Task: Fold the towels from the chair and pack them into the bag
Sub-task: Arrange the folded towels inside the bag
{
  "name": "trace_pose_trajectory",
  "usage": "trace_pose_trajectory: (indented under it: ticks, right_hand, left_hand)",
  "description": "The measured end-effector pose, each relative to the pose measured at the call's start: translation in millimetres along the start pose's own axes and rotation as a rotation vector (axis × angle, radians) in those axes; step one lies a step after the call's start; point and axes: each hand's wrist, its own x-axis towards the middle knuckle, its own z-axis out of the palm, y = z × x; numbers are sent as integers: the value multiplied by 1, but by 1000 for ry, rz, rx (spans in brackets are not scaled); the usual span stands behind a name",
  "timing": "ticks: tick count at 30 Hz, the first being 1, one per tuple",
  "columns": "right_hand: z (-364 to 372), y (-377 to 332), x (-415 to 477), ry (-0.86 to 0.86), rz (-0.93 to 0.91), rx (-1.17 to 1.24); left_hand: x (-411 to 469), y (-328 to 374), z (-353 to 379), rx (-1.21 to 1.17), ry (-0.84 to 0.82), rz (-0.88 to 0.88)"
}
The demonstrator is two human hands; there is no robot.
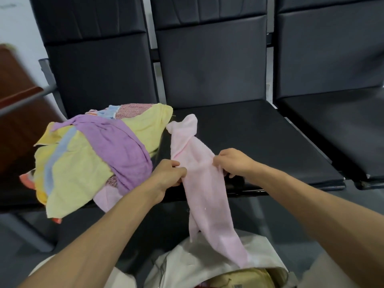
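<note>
Spreading comes first, by my reading. Left of the middle seat, the pile of unfolded towels sits on the neighbouring chair. At the seat's front edge the left hand pinches one side of the pink towel. The towel lies bunched lengthwise, far end on the seat, tail hanging off the front over the bag (open, something yellow inside). The right hand pinches the opposite side. Both hands should draw apart, find the corners, and lay the cloth flat on the seat before any fold.
</note>
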Motion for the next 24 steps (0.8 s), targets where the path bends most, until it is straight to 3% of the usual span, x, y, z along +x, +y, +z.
trace_pose_trajectory:
  ticks: [4, 7, 15, 21, 24]
  right_hand:
    - [-7, -9, -8, 41, 64, 583]
    - [-10, -13, -13, 0, 106, 786]
    - [-20, -6, -18, -4, 106, 786]
    - [-22, 0, -19, -83, 64, 791]
    - [-23, -1, -20, -92, 28, 779]
  left_hand:
    - [-11, 13, -9, -445, -91, -36]
    - [-15, 19, -12, -704, -166, -78]
    - [-24, 16, -8, -947, -288, -230]
    - [-22, 5, 7, -803, -328, -327]
    - [-24, 7, 11, -678, -353, -262]
